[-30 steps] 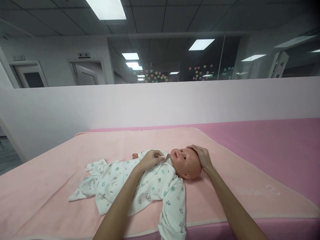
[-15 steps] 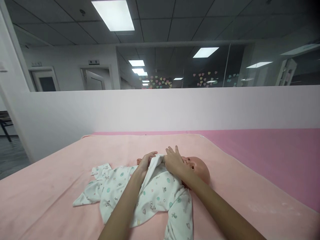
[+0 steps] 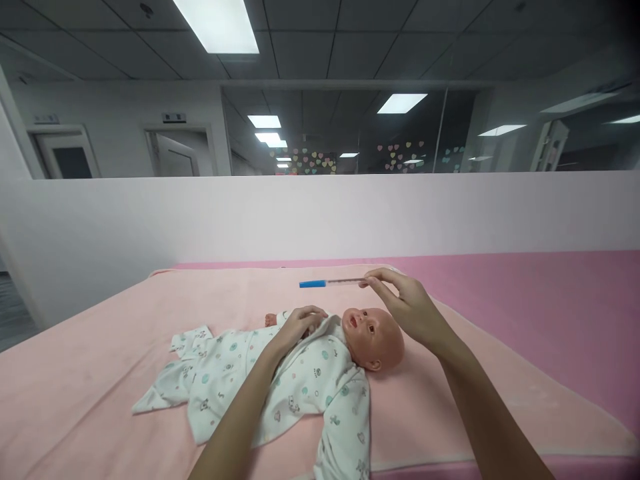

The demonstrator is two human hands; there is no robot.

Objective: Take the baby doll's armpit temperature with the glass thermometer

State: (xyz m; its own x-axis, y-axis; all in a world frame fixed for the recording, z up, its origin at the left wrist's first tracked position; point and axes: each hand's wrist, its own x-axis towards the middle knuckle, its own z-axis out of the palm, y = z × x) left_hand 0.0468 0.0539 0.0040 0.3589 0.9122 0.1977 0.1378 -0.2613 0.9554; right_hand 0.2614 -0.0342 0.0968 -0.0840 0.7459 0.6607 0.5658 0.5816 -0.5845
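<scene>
A baby doll (image 3: 383, 340) lies on its back with its bare head to the right, dressed in a white long-sleeved garment (image 3: 305, 380) printed with small green and grey figures. My left hand (image 3: 300, 327) rests on the doll's chest, its fingers bent over the front edge of the garment near the neck; the fingertips are partly hidden. Above the doll's face, my right hand (image 3: 407, 300) pinches one end of a thin clear thermometer (image 3: 345, 281). Its blue end points left, and it is held roughly level, apart from the doll.
A peach cloth (image 3: 90, 380) covers much of the pink padded surface (image 3: 560, 320) under the doll. Behind stands a white low wall (image 3: 320, 217) with glass above it. The garment's empty-looking leg (image 3: 160, 397) spreads out to the left.
My right hand has left the garment's neckline and moved up and right, with the thermometer now showing in its fingers. The lifted garment edge has sunk, with my left hand still at the chest.
</scene>
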